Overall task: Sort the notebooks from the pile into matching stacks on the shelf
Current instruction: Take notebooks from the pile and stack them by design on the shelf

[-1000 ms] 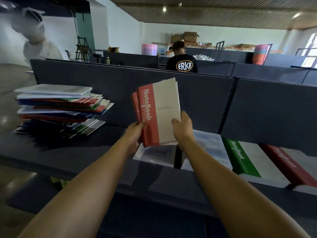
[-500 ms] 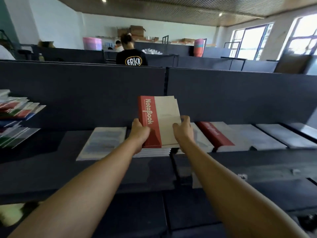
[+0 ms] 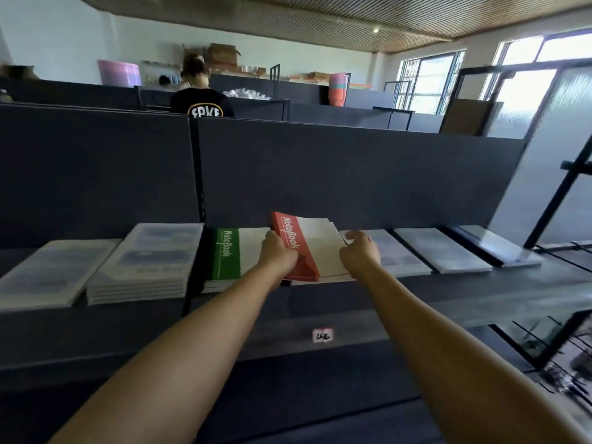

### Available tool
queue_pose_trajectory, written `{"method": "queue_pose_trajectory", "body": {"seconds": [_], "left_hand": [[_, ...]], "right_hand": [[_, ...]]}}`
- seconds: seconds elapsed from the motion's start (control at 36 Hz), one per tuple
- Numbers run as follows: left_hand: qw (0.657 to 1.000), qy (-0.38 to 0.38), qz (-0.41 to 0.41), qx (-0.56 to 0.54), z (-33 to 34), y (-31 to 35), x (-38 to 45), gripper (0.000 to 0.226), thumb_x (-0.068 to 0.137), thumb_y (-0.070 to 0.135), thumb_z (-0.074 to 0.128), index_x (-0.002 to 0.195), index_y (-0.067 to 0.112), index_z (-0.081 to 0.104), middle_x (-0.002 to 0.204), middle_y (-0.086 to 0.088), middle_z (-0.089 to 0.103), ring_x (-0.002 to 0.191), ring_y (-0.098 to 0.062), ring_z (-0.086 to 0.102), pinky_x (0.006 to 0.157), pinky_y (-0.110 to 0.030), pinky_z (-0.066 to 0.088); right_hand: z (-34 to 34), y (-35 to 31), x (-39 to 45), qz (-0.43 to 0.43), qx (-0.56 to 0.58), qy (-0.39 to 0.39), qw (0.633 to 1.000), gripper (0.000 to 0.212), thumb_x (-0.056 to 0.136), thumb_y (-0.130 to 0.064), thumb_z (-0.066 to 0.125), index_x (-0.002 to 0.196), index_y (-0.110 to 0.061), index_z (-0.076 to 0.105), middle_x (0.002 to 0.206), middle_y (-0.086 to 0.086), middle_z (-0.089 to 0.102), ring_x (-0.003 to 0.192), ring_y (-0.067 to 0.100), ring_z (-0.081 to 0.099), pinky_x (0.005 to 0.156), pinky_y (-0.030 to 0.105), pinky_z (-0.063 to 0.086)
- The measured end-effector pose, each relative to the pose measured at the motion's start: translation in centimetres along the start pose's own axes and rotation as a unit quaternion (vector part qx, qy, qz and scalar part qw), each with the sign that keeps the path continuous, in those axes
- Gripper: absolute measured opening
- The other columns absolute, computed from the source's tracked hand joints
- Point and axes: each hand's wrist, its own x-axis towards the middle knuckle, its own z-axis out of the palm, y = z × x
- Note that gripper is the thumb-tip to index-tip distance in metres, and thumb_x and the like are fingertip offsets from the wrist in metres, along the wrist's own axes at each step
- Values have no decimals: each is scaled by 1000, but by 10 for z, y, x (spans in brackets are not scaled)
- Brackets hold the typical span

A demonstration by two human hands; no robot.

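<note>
Several sorted stacks already lined the shelf (image 3: pixel 448 302). The red notebooks (image 3: pixel 307 248) were being laid beside the green stack (image 3: pixel 227 254); the left hand (image 3: pixel 278 255) gripped their spine edge, the right hand (image 3: pixel 360 253) hovered with loosely curled fingers (the pile was out of sight).

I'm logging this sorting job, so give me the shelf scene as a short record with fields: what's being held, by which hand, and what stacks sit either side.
held item: red notebooks, a few together, low over the shelf
left hand: grips the red spine edge
right hand: at the right edge, fingers loosely curled; contact unclear
left neighbour: green notebook stack
further left: two pale blue-grey stacks
right side: three more pale stacks
background: person in a black shirt behind the partition
</note>
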Motion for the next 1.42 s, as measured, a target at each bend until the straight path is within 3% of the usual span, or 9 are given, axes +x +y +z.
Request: {"method": "queue_pose_trajectory", "body": {"seconds": [0.08,0.22,0.53,0.69,0.83,1.0,1.19,1.28,1.42], "left_hand": [[999,24,-10,47,16,5,3,56,81,10,68,131,11,42,124,-11,54,108,-29,58,92,-41,52],[989,33,-4,145,29,11,6,83,89,20,63,152,21,9,132,-7,52,115,-29,55,95,-38,46],[932,8,12,361,29,5,26,39,94,39,51,129,24,48,127,-5,57,121,-31,43,93,-41,43],[919,23,44,390,28,1,22,44,93,39,55,133,22,48,143,-8,33,126,-29,38,97,-42,40],[902,-51,85,420,19,15,15,66,90,54,53,145,23,34,146,-10,34,131,-32,34,103,-43,37],[880,-132,84,448,15,19,9,88,76,62,67,148,28,28,154,-6,26,139,-30,23,112,-44,29],[867,-138,75,473,15,14,17,93,71,61,72,147,33,27,153,0,25,139,-24,22,112,-44,29],[868,-136,71,472,15,14,21,90,69,60,74,145,34,32,151,0,28,137,-24,27,110,-44,32],[858,-139,82,487,16,15,22,84,70,59,75,142,34,40,148,0,35,132,-24,34,108,-42,35]], "right_hand": [[-7,17,14,-10,12,-14,1000,44,90,-1,44,132,-10,52,130,11,54,113,28,54,88,34,48],[-8,28,34,-23,21,-34,999,40,92,-2,45,129,-13,55,129,9,56,110,25,56,83,29,49],[18,34,58,-24,-7,-62,998,44,91,-2,45,132,-16,52,129,9,53,100,20,53,78,30,49],[27,46,68,-53,-122,-69,989,45,93,-31,51,137,-23,46,134,7,51,123,29,44,102,44,39],[8,48,84,-98,-108,-207,967,85,77,-68,59,146,-24,32,146,6,42,129,30,44,103,43,40],[-10,40,89,-132,-196,-363,901,108,74,-54,73,153,-19,7,158,1,19,142,24,24,117,41,22],[-10,46,83,-208,-284,-264,898,96,78,-56,69,151,-25,14,151,6,34,117,23,48,112,45,24],[-15,44,77,-219,-299,-246,896,91,81,-55,65,151,-25,15,151,9,33,135,30,31,111,44,21],[-13,44,76,-222,-322,-249,886,90,82,-57,63,151,-25,15,151,8,32,137,30,28,112,45,20]]}}
